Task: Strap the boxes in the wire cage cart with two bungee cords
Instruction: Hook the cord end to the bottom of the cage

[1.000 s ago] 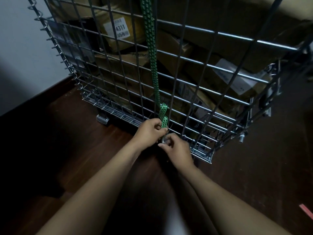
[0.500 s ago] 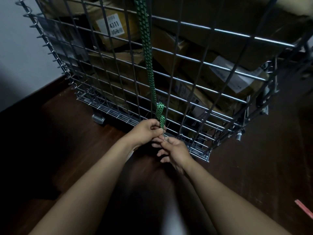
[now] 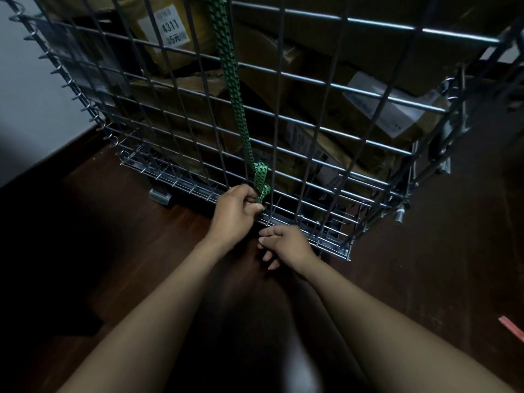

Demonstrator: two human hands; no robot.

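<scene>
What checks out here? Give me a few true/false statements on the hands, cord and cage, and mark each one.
1. The left hand grips the lower end of the green cord. True.
2. The right hand has a grip on the cord too. False: it is off the cord, fingers loose, holding nothing.
3. The wire cage is empty. False: cardboard boxes fill it.
4. A white label on one box reads 4311. True.
</scene>
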